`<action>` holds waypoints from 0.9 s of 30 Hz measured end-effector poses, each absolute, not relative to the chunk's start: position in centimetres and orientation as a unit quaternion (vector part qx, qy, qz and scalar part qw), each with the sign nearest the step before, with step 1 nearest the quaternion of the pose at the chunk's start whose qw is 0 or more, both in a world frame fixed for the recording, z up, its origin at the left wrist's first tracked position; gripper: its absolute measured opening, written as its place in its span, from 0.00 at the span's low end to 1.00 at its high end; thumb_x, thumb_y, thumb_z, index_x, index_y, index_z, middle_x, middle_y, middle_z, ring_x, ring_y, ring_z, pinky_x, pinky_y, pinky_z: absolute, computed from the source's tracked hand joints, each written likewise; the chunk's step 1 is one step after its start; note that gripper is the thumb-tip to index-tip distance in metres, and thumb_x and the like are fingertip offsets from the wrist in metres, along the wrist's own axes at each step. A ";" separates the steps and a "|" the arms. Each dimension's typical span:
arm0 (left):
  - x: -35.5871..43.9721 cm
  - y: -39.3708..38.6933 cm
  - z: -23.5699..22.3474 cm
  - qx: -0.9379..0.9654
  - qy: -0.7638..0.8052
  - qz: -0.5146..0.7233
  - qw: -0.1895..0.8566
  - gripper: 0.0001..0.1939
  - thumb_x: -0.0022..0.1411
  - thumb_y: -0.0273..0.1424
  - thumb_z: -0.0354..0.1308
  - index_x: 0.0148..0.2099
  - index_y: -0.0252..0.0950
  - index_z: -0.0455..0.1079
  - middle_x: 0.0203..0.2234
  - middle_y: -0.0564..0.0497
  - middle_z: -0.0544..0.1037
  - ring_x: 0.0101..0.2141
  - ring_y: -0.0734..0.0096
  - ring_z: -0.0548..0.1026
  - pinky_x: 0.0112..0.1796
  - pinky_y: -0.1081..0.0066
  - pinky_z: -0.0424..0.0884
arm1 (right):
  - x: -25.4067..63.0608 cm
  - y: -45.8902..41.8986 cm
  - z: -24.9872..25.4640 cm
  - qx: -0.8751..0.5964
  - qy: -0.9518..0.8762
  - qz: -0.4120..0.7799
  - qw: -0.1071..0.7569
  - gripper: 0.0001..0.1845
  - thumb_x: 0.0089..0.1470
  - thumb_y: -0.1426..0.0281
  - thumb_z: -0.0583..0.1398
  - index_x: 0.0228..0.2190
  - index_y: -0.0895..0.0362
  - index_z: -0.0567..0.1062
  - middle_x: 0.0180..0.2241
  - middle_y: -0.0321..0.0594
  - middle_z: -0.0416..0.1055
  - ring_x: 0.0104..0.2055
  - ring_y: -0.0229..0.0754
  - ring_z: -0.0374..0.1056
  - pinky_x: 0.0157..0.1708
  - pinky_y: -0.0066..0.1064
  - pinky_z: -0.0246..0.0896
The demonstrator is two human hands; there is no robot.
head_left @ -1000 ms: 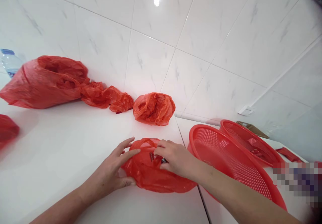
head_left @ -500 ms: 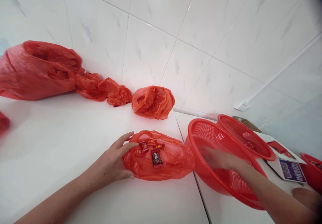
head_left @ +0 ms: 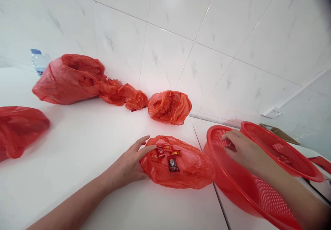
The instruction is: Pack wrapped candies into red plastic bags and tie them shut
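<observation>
Candies [head_left: 168, 154] lying on thin, soft red bag [head_left: 186, 168] near desk [head_left: 77, 147] front edge; light, slippery wrappers, best pinched at middle. Left hand [head_left: 129, 164] pressing bag, fingers spread. Right hand [head_left: 240, 149] reaching into red basket [head_left: 245, 192], fingers curled, contents unclear.

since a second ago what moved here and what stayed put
The right hand left the top of the red bag, uncovering the wrapped candies lying on it, and swung right into the near red basket, where its fingers are pinched together; what they hold is unclear. The left hand stayed pressed on the bag's left edge. The bag, both baskets and the other red bags by the wall did not shift.
</observation>
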State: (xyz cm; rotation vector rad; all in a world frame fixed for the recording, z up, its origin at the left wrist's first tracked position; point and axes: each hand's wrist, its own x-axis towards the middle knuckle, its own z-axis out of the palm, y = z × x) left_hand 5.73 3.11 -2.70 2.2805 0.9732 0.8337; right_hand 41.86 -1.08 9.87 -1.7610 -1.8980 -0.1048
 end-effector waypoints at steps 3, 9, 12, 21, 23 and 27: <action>5.6 3.2 -2.7 0.844 0.353 0.316 0.251 0.36 0.52 0.28 0.63 0.61 0.51 0.56 0.64 0.46 0.49 0.60 0.50 0.58 0.51 0.57 0.69 | 37.0 -1.2 10.8 -0.609 -0.782 -0.043 0.126 0.07 0.51 0.76 0.53 0.30 0.52 0.67 0.34 0.37 0.67 0.29 0.37 0.63 0.27 0.29 0.57; 5.3 3.3 -2.9 0.846 0.350 0.316 0.249 0.38 0.53 0.26 0.62 0.62 0.53 0.52 0.64 0.46 0.48 0.58 0.52 0.61 0.50 0.58 0.70 | 32.0 -1.1 8.8 -0.548 -0.830 -0.010 0.103 0.16 0.50 0.74 0.57 0.42 0.50 0.68 0.46 0.39 0.64 0.42 0.42 0.66 0.37 0.33 0.64; 5.3 3.1 -2.7 0.845 0.347 0.324 0.248 0.37 0.53 0.28 0.63 0.62 0.53 0.54 0.63 0.47 0.51 0.59 0.51 0.59 0.51 0.58 0.69 | 32.3 -2.5 7.8 -0.582 -0.803 0.008 0.126 0.13 0.53 0.69 0.56 0.42 0.49 0.69 0.44 0.38 0.67 0.40 0.42 0.67 0.37 0.34 0.63; 5.3 3.3 -2.8 0.810 0.396 0.351 0.254 0.35 0.53 0.30 0.61 0.62 0.51 0.54 0.57 0.47 0.59 0.47 0.59 0.71 0.41 0.63 0.74 | 36.9 -10.6 -2.9 -0.754 -0.533 0.282 0.260 0.19 0.53 0.53 0.54 0.21 0.54 0.68 0.18 0.34 0.65 0.21 0.37 0.62 0.21 0.28 0.55; 5.5 3.2 -2.7 0.783 0.427 0.361 0.272 0.33 0.55 0.33 0.60 0.61 0.51 0.55 0.52 0.48 0.64 0.41 0.63 0.72 0.38 0.63 0.74 | 37.2 -11.0 -4.8 -0.759 -0.390 0.381 0.357 0.20 0.49 0.50 0.57 0.32 0.53 0.71 0.19 0.34 0.67 0.20 0.38 0.64 0.18 0.27 0.54; 6.4 3.0 -1.9 0.675 0.510 0.388 0.364 0.30 0.58 0.43 0.56 0.60 0.47 0.54 0.43 0.49 0.68 0.34 0.67 0.72 0.33 0.64 0.74 | 36.1 -9.5 -5.1 -0.643 -0.220 0.532 0.505 0.30 0.42 0.48 0.63 0.41 0.55 0.70 0.31 0.43 0.75 0.31 0.45 0.72 0.25 0.31 0.64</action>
